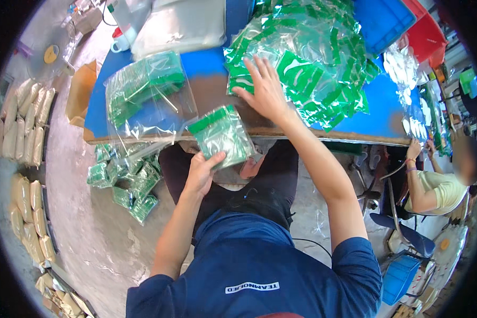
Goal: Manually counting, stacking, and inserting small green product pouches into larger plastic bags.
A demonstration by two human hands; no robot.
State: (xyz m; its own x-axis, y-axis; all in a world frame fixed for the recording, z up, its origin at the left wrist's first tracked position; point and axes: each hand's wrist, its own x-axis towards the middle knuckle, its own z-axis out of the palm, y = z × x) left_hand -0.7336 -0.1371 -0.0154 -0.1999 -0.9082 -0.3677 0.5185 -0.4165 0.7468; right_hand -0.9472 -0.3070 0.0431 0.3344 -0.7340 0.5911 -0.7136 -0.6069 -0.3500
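The left hand holds a green-and-clear packet stack by the front edge of the worktop; the right hand, spread wide, rests on the loose heap. Bundles on the floor seem done; much heap remains.

Left grip curled, thumb on top, left forearm angled forward, right grip palm down, fingers spread, right arm extended

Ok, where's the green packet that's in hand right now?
In the head view, the green packet is just left of centre, held in the left hand at the table's near edge, right of the large clear bag.
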